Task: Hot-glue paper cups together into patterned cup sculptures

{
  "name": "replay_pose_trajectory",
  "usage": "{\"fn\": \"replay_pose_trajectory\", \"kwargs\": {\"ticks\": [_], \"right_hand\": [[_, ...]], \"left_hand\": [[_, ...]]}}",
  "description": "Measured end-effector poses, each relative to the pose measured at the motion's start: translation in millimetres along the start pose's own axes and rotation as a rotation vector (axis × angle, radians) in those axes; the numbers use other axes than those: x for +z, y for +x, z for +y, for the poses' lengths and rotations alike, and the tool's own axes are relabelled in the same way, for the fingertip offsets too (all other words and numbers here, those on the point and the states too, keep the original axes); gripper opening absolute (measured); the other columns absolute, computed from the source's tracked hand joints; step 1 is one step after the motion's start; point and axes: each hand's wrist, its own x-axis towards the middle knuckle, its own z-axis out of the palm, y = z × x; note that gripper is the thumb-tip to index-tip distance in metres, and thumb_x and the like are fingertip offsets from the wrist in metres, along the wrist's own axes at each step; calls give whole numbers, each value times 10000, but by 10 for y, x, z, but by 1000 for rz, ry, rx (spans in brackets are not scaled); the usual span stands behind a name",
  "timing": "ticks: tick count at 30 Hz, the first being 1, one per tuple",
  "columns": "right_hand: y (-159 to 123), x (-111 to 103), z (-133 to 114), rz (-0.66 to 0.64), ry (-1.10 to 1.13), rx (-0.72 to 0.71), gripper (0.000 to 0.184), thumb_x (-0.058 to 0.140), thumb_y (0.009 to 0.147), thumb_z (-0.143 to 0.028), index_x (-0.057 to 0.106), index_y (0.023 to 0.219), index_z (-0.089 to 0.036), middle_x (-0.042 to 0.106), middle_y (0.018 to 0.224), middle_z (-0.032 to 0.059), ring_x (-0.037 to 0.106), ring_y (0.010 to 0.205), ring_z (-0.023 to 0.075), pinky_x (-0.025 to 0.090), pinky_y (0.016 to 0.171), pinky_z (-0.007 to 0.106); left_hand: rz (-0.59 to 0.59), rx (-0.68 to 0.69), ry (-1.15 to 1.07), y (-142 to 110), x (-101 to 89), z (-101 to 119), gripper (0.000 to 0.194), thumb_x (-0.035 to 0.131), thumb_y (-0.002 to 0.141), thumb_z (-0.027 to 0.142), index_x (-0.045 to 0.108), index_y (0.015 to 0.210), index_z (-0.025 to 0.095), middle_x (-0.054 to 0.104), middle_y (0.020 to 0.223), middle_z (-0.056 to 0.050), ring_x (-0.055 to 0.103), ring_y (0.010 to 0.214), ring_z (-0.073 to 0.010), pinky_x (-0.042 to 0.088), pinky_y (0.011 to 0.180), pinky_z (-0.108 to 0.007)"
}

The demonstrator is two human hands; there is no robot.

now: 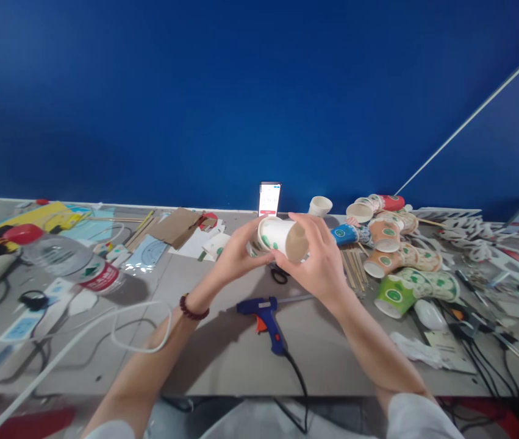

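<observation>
A white paper cup with green dots (282,238) is held on its side above the grey table (222,353), its open mouth turned to the right. My left hand (236,253) is closed round its base end; a dark red bead bracelet sits on that wrist. My right hand (318,259) grips the rim end, fingers curled over the top. A blue hot glue gun (263,314) lies on the table just below the hands, its black cord running off the near edge.
Several printed paper cups (391,250) are piled at the right with wooden sticks (355,265) beside them. A phone (269,199) leans on the blue wall. Scissors (279,275), cardboard (179,225), a plastic bottle (71,262), white cable (117,329) and tools lie about.
</observation>
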Motion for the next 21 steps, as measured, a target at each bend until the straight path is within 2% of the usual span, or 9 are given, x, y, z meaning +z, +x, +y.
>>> {"fn": "replay_pose_trajectory", "kwargs": {"ticks": [8, 21], "right_hand": [[-29, 55, -28, 18, -18, -7, 538, 647, 830, -393, 452, 1303, -229, 614, 1215, 127, 580, 1139, 307, 519, 936, 482], [-10, 32, -2, -19, 40, -13, 513, 637, 839, -356, 453, 1303, -241, 604, 1207, 118, 571, 1147, 299, 507, 957, 484]], "left_hand": [[72, 58, 166, -49, 62, -32, 676, 716, 794, 351, 432, 1399, 247, 575, 1373, -124, 556, 1233, -320, 445, 1000, -438], [89, 67, 200, -43, 60, -13, 646, 728, 781, 367, 468, 1358, 235, 608, 1325, -121, 582, 1186, -307, 454, 971, -413]]}}
